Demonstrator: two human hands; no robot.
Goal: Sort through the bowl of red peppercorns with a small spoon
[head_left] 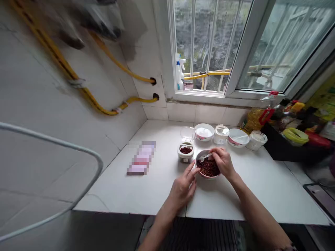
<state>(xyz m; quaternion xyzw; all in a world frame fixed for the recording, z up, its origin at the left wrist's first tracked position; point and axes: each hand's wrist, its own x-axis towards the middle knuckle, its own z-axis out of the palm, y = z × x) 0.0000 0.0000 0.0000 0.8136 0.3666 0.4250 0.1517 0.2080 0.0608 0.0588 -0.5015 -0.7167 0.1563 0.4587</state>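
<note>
Just below and right of the frame's centre, the right hand [222,162] pinches a white spoon [202,159] in a bowl [209,177] of dark red flakes [208,168]. The left hand [182,187] touches the bowl's left side; whether it grips, I cannot tell.

The right fingers [215,151] partly hide the white spoon [202,159]

Hands, one pair, ungloved: left hand [184,188], right hand [223,162]. Left forearm [162,223], slender, uncovered as far as the view's lower edge. Right forearm [258,209], likewise slender, uncovered almost to the lower edge. Sleeve [287,247], right arm: small dark portion only, mottled; fabric and pattern too blurred to tell.
</note>
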